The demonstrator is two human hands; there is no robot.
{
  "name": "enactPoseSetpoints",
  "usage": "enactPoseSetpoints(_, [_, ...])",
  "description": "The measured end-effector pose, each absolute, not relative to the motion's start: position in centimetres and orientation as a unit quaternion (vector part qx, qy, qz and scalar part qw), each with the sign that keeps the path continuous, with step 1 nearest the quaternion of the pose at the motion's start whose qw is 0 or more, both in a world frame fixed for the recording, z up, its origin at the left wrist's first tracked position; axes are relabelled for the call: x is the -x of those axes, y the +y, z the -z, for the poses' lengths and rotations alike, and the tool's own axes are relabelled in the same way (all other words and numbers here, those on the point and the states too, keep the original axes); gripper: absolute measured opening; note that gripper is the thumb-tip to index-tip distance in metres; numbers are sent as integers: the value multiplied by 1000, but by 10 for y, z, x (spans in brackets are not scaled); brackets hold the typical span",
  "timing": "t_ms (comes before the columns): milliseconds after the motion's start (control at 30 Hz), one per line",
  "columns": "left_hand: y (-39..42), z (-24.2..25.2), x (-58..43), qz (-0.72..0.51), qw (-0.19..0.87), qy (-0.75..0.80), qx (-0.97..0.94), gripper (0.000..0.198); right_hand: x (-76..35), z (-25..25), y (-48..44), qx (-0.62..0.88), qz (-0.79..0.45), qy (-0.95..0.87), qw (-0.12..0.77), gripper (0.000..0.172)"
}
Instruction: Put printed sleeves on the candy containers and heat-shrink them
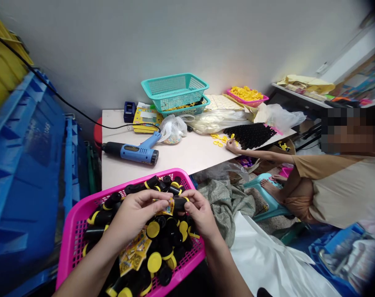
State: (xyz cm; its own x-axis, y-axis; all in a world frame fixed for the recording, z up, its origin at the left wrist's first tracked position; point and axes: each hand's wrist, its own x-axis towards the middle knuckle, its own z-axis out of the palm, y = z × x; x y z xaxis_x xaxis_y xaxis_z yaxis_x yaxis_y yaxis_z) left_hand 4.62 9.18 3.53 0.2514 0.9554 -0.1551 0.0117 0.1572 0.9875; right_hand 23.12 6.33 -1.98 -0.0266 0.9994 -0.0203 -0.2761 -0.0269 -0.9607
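My left hand and my right hand meet over a pink basket. Between their pinched fingers they hold one black tube with a yellow printed label partly around it. The basket is full of several black tubes with yellow caps. A strip of yellow printed labels lies among them under my left forearm.
A blue heat gun lies on the white table, its black cord running left. Teal baskets, plastic bags and a pink tray of yellow parts stand behind. Another person at right reaches to yellow rings by a black tray. Blue crates stand left.
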Motion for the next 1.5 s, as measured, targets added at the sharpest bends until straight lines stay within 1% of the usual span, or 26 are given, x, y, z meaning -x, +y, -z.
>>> enactPoseSetpoints(67, [90,-35,-47,-389,614,459,-511,18,-231,20,62,439,-568,-434,544,40])
enactPoseSetpoints(233, [88,-38,-48,-413,599,446,-521,8,-230,17,56,483,-466,-494,553,33])
enactPoseSetpoints(333, [86,-39,-45,-424,578,442,-539,6,-231,11,56,464,-484,-500,548,32])
enactPoseSetpoints(467, [85,-37,-44,-426,582,430,-544,6,-229,4,57,451,-537,-483,525,33])
enactPoseSetpoints(533, [84,-37,-44,-417,585,426,-550,8,-227,5,58,450,-552,-468,523,34])
enactPoseSetpoints(567, [84,-37,-45,-415,583,426,-553,13,-225,6,58,447,-552,-462,531,34])
enactPoseSetpoints(667, [81,-39,-45,-409,540,452,-580,39,-218,13,57,441,-515,-453,579,34])
enactPoseSetpoints(700, [80,-40,-44,-397,513,469,-599,42,-217,15,57,437,-500,-454,595,34])
enactPoseSetpoints(767, [79,-42,-43,-363,479,487,-633,36,-214,17,57,418,-486,-461,613,33])
enactPoseSetpoints(800, [78,-43,-42,-352,485,485,-637,31,-213,18,58,400,-490,-466,619,34])
enactPoseSetpoints(900, [80,-45,-43,-347,573,451,-590,30,-212,14,58,338,-535,-453,628,29])
enactPoseSetpoints(967, [81,-44,-46,-347,613,441,-556,31,-210,11,58,311,-602,-411,610,32])
enactPoseSetpoints(1067, [80,-43,-50,-371,631,428,-531,30,-205,10,57,266,-729,-335,535,50])
enactPoseSetpoints(1100, [80,-43,-51,-377,634,424,-525,29,-202,11,57,249,-754,-318,519,55])
enactPoseSetpoints(1133, [78,-43,-51,-380,638,421,-521,29,-200,12,56,234,-766,-307,514,56])
enactPoseSetpoints(1233, [75,-46,-51,-361,641,436,-518,31,-193,18,55,229,-752,-307,536,54])
enactPoseSetpoints(1333, [74,-49,-50,-351,627,457,-524,34,-193,18,57,258,-725,-338,542,52])
enactPoseSetpoints(1433, [76,-52,-39,-345,612,470,-534,36,-202,10,67,290,-688,-434,504,49])
enactPoseSetpoints(1500, [77,-53,-22,-361,591,489,-531,41,-213,3,76,326,-635,-505,485,44])
